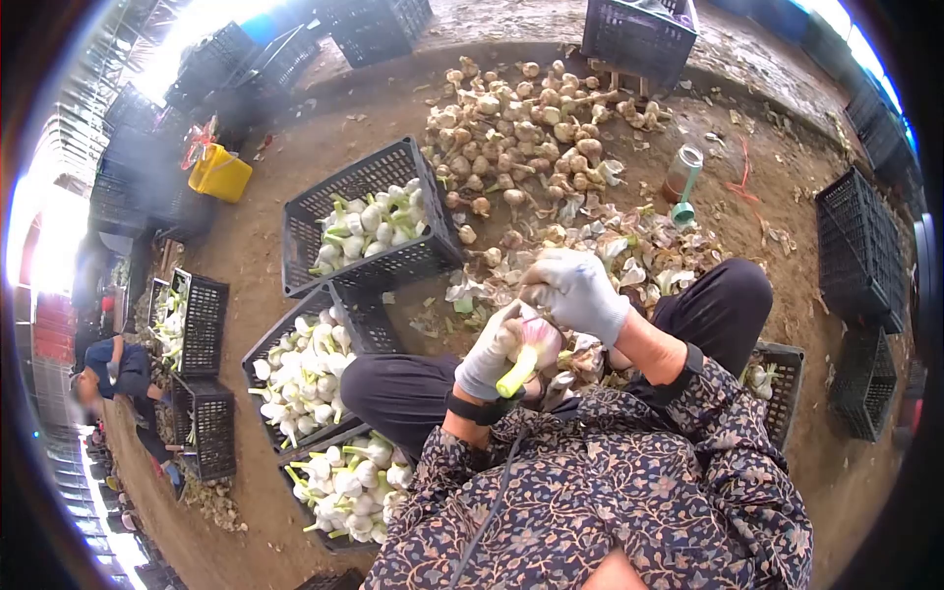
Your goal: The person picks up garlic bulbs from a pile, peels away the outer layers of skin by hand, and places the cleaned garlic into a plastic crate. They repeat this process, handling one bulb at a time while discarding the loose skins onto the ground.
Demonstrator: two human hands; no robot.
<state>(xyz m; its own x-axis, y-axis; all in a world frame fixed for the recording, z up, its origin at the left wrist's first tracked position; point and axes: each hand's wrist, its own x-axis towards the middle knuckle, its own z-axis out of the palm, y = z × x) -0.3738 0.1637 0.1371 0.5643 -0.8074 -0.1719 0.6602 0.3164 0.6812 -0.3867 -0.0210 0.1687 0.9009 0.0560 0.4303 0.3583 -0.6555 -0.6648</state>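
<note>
My left hand (489,356), in a pale work glove, is closed round a garlic bulb (540,343). The bulb has a pinkish-white skin, and its cut green stem points down toward my body. Just above the bulb is my right hand (578,293), gloved too, its fingers pinched together; what they hold, if anything, is hidden. Beneath and beyond both hands lies a heap of loose garlic skins (649,246). Farther out, a pile of unpeeled garlic bulbs (521,128) covers the ground.
Black crates of white garlic stand at my left: an upper crate (369,221), a middle crate (305,369) and a lower crate (349,487). A glass jar (680,175), yellow container (220,174) and stacked crates (860,251) stand around. Another person (118,369) sits far left.
</note>
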